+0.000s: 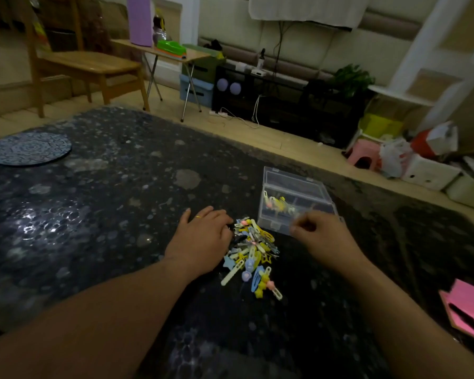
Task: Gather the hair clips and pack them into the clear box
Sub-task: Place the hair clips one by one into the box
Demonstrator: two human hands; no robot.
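Grip first, on the left: the left hand (203, 236) lies palm down on the dark speckled tabletop (93, 214), its fingers spread loosely and its fingertips touching the left edge of the pile of hair clips (251, 254). It is open as far as the back of the hand shows; whether a clip is pinched under the fingertips cannot be told, since the palm side is hidden. A ring shows on one finger.

Next to the right comes the pile itself, a loose heap of small clips in yellow, blue, pink and white, lying between the two hands and close to the person. Several clips trail out of the heap toward the near edge, so the heap is not yet tidy.

Behind and to the right of the pile stands the clear box (296, 203), its lid up at the back. A few clips, yellow and pink among them, already lie inside it, toward its left part; most of the box looks bare.

Farthest right, the right hand (322, 236) hovers just in front of the box's near wall, fingers curled inward in a pinch. It is blurred, and I cannot tell whether a clip is held in that pinch.

My judgement: the packing has begun but is early. Only a small share is boxed, and the bulk of the clips are left to gather and move across.
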